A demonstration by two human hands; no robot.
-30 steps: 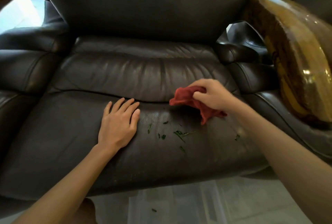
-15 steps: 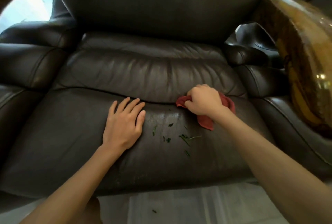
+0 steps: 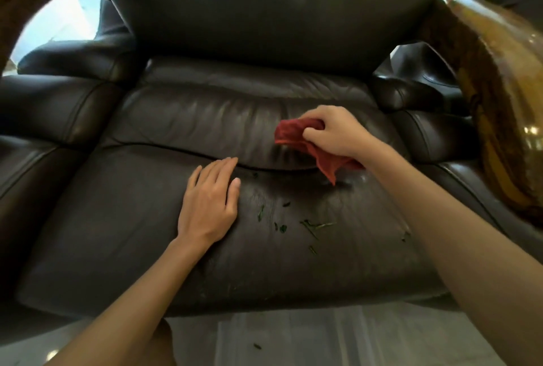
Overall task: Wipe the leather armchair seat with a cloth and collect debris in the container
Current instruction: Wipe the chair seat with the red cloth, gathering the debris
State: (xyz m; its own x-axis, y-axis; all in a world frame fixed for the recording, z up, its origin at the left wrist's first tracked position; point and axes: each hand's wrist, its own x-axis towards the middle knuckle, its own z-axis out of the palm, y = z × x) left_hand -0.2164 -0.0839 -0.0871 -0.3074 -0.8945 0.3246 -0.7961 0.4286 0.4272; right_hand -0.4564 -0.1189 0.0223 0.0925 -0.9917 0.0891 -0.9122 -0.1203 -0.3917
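A dark brown leather armchair seat (image 3: 117, 218) fills the view. My right hand (image 3: 332, 130) grips a bunched red cloth (image 3: 296, 133) just above the seam between the back and front seat cushions, and a corner of the cloth hangs down to the leather. My left hand (image 3: 210, 204) lies flat, fingers together, on the front cushion left of the cloth. Small green debris bits (image 3: 314, 226) are scattered on the front cushion between my two arms. A clear plastic container (image 3: 308, 336) sits on the floor below the seat's front edge, with one green bit in it.
Padded leather armrests flank the seat at left (image 3: 44, 113) and right (image 3: 426, 133). A glossy carved wooden piece (image 3: 505, 107) juts in at the right. The chair's tall backrest (image 3: 264, 7) rises behind. Pale tiled floor shows beneath.
My right hand lifted the cloth off the front cushion and back up over the seam. My left hand stayed flat in place. The debris has not moved.
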